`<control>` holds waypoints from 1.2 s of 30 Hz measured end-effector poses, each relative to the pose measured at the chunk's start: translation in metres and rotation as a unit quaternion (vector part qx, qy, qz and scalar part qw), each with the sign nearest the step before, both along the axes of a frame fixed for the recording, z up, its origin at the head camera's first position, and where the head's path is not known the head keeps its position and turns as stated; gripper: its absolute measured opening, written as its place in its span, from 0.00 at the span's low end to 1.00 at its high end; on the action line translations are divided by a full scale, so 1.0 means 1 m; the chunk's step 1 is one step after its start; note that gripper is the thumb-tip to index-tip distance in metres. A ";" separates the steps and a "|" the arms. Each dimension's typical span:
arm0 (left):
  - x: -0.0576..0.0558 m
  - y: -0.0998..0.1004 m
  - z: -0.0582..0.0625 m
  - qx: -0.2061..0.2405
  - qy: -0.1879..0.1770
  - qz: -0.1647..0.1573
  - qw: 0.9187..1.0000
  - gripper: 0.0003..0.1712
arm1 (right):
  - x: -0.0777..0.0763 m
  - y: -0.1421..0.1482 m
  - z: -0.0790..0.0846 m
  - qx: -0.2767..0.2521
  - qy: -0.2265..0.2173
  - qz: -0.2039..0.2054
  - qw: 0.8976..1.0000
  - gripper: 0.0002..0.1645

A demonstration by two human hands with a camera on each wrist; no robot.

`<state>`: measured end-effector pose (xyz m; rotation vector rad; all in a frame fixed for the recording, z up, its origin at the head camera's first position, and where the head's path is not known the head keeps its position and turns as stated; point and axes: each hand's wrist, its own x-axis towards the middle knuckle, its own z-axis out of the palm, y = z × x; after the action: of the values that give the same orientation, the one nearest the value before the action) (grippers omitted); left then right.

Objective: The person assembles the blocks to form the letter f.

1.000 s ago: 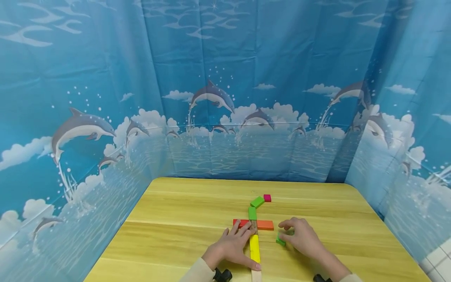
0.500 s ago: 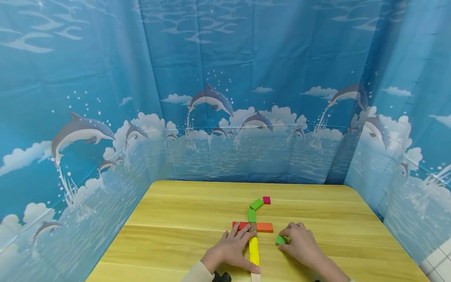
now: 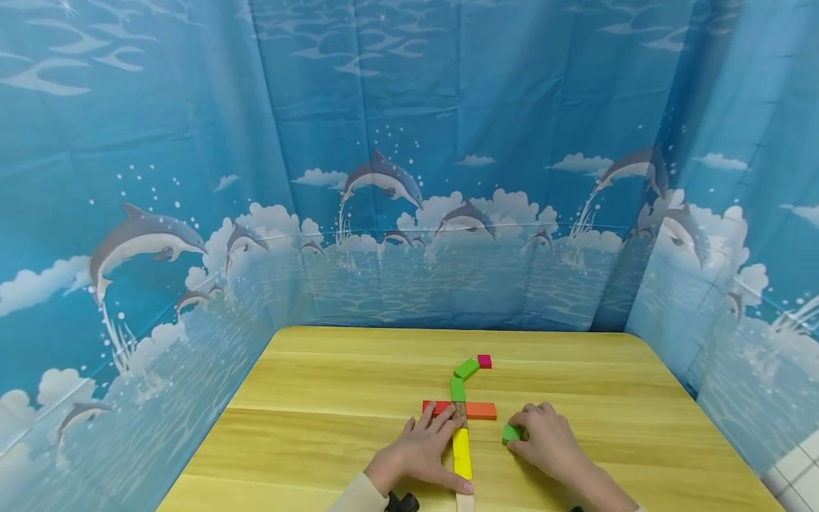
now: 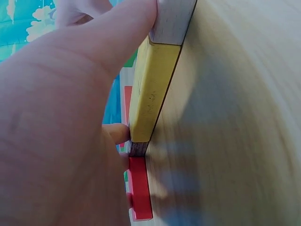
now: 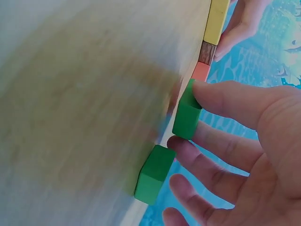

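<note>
My left hand (image 3: 419, 455) lies spread over a line of wooden blocks. Its fingertips rest on the red block (image 3: 432, 407) and the brown block (image 3: 462, 419), while the thumb touches the pale block (image 3: 465, 502) below the yellow block (image 3: 461, 455). To the right, my right hand (image 3: 552, 442) pinches a green block (image 5: 187, 115) between thumb and index finger, low over the table. In the right wrist view a second green block (image 5: 155, 174) sits near the other fingertips; the hand hides it in the head view.
An orange block (image 3: 481, 411) extends right from the brown one. Beyond it, two green blocks (image 3: 457, 390) and a magenta block (image 3: 484, 361) continue the line in a bend. The wooden table (image 3: 333, 398) is backed by a dolphin-print curtain (image 3: 409, 284).
My right thumb and index finger have closed on the green block, and its visible side has changed. The left hand stays on the line of blocks.
</note>
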<state>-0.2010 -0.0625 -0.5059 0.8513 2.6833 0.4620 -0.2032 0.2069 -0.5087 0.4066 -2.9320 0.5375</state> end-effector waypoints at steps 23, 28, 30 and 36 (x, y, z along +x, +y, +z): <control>-0.001 -0.002 0.002 0.032 -0.014 -0.015 0.999 0.61 | -0.003 0.006 0.010 -0.034 0.024 -0.009 0.999 0.18; -0.001 -0.002 0.001 0.037 -0.005 -0.023 0.999 0.61 | -0.006 0.008 0.011 -0.035 0.027 -0.008 0.999 0.19; -0.001 -0.002 0.000 0.041 -0.002 -0.025 0.999 0.60 | -0.008 0.010 0.011 -0.036 0.028 -0.008 0.999 0.18; -0.003 -0.002 -0.004 0.053 0.001 -0.027 0.998 0.58 | -0.013 0.011 0.014 -0.048 0.024 -0.012 0.998 0.19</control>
<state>-0.2043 -0.0646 -0.5101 0.9521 2.6497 0.5952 -0.2162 0.2179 -0.4946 0.3665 -2.8467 0.6533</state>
